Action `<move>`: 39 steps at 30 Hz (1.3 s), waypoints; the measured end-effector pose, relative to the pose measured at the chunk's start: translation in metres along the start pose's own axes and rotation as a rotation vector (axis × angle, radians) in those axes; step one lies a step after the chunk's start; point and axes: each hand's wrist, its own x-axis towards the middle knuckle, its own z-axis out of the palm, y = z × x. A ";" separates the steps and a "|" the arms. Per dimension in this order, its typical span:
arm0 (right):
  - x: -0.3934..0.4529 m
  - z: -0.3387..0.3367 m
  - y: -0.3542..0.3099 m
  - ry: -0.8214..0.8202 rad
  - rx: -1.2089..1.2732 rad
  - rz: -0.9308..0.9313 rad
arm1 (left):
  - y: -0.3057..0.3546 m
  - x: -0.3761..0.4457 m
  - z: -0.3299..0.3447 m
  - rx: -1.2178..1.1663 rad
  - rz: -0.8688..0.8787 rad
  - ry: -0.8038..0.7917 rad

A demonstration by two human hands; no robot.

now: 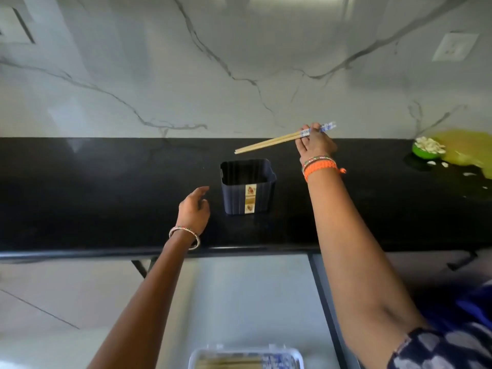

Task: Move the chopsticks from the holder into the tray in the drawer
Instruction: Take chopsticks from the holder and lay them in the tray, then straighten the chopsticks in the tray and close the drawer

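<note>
Aloft, right hand (315, 145) pinches chopsticks (269, 143) by patterned ends, tips pointing left above empty holder (247, 186); tray (246, 356) lies well nearer the body; left hand (193, 210) open, idle.

Home kitchen: black countertop (106, 195) (marble backsplash (186, 75)).

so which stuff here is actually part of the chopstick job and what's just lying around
Part of the job:
- pair of wooden chopsticks with blue-patterned ends, held in the right hand
- dark ribbed plastic holder on the black counter
- clear plastic tray below, chopsticks already in it
- left hand, open beside the holder

Just lying about:
- green bowl of pale pieces
- yellow cloth
- wall socket
</note>
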 end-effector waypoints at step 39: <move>-0.236 -0.363 0.227 -0.649 -2.062 -0.172 | -0.146 -0.295 0.038 0.418 -0.679 -0.191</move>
